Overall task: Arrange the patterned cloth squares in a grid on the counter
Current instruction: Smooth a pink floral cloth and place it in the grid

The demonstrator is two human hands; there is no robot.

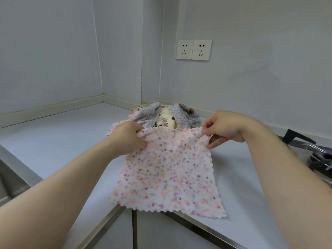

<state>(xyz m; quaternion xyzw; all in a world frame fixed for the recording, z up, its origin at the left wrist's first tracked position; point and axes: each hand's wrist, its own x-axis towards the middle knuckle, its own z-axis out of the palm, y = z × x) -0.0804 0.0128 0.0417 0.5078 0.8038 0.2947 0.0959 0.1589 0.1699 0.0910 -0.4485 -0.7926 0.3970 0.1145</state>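
Two bare forearms reach in from the near edge toward the middle of the pale surface (pixel 53 141). Between them hangs a pink spotted cloth square (pixel 168 173) with a zigzag-cut hem. The left hand (pixel 128 136) pinches its far left corner, and the right hand (pixel 224 127) pinches its far right corner, so both hands are clenched on the cloth. The top edge is stretched between them and lifted, while the lower edge droops over the near metal rim of the surface. Just beyond the hands, in the far corner against the wall, lies a crumpled heap of cloths (pixel 167 116), grey dotted, cream and pink. A double wall socket (pixel 193 49) sits above the heap. At the right edge is a dark stove burner (pixel 318 157), partly cut off.
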